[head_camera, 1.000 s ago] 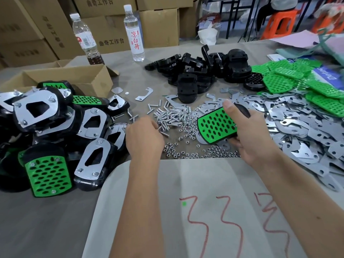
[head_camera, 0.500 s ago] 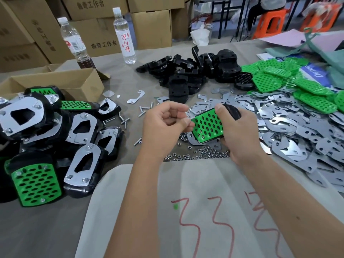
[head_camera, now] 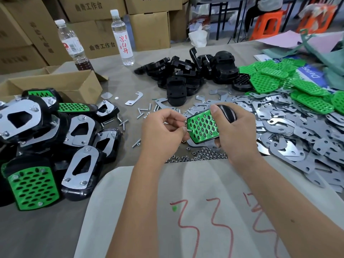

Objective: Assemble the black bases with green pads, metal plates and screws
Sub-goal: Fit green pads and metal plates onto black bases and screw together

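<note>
My right hand (head_camera: 234,133) grips a black base with a green perforated pad (head_camera: 202,127) on it, held above the table with the pad facing me. My left hand (head_camera: 162,129) pinches a small screw (head_camera: 189,130) whose tip touches the pad's left edge. Loose screws (head_camera: 145,111) and nuts (head_camera: 201,156) lie on the table under and beside my hands. Bare black bases (head_camera: 186,77) are piled at the back centre, green pads (head_camera: 290,84) at the back right, and metal plates (head_camera: 297,131) spread over the right side.
Finished assemblies (head_camera: 48,138) are heaped at the left beside an open cardboard box (head_camera: 74,84). Two water bottles (head_camera: 124,38) stand at the back in front of stacked cartons. A grey cloth with red marks (head_camera: 195,211) covers the near table edge.
My left hand lifted from the screw pile with a screw and brought it to the pad's left edge. My right hand raised the base slightly and tilted the pad toward me.
</note>
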Motion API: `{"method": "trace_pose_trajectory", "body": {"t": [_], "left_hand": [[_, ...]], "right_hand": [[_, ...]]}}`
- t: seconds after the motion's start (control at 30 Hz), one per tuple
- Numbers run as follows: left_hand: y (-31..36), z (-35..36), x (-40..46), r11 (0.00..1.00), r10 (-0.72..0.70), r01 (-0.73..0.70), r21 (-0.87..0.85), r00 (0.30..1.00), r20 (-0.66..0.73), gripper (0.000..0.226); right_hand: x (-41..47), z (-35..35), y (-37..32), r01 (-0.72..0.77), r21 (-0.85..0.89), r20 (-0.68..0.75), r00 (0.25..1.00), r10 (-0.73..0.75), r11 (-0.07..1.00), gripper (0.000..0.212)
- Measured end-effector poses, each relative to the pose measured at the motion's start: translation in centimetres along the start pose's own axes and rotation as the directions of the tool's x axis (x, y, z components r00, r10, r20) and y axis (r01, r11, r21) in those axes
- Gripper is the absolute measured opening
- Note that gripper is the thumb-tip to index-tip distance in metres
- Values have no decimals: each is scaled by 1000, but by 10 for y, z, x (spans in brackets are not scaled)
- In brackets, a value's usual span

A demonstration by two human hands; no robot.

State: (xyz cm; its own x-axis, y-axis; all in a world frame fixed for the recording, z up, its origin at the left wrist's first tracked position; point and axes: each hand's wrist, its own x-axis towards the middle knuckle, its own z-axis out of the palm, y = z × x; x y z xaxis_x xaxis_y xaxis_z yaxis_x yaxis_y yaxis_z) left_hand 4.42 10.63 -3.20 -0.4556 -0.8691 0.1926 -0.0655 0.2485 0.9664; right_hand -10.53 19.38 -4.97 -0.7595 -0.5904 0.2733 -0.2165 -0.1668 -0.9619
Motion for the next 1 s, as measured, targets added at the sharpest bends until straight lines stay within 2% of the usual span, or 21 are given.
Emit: {"method": "trace_pose_trajectory", "body": {"t": [0.1,0.17,0.27,0.33,0.4,0.47,0.53,0.6,0.7,0.83,1.0], "left_hand": [[0,6,-1,1000,11,-11,-11,1000,-9,29],[0,12,-1,998,37,-36,57,999,-17,35],[2,20,-5,986,64,-70,153,997,45,40],[6,22,-7,999,36,-38,20,997,70,35],[11,19,-6,977,-54,66,-202,996,65,31],[13,12,-4,916,-211,229,-329,973,90,49],[15,9,-4,855,-351,384,-347,923,157,67],[16,8,-6,814,-400,467,-345,882,250,70],[17,9,-7,794,-394,497,-350,859,327,63],[16,12,-9,813,-397,483,-326,868,297,48],[14,17,-7,808,-380,445,-386,894,236,18]], "right_hand": [[1,0,1,29,-29,-26,999,-29,999,15],[2,-1,3,38,-49,-36,999,-40,998,16],[3,-2,3,46,-81,-45,998,-50,996,19],[3,-3,1,27,-22,-47,999,-28,999,18],[2,-3,-2,-6,78,-38,999,9,997,20],[1,-3,-4,-13,122,-18,1000,15,992,19],[-1,-2,-6,-8,148,3,1000,8,989,19],[-1,-2,-7,-4,178,3,1000,4,984,20],[-1,-3,-8,-13,211,-16,1000,17,977,19],[-1,-2,-8,-7,200,0,1000,7,980,19],[0,-4,-8,-56,251,85,996,36,966,21]]}}
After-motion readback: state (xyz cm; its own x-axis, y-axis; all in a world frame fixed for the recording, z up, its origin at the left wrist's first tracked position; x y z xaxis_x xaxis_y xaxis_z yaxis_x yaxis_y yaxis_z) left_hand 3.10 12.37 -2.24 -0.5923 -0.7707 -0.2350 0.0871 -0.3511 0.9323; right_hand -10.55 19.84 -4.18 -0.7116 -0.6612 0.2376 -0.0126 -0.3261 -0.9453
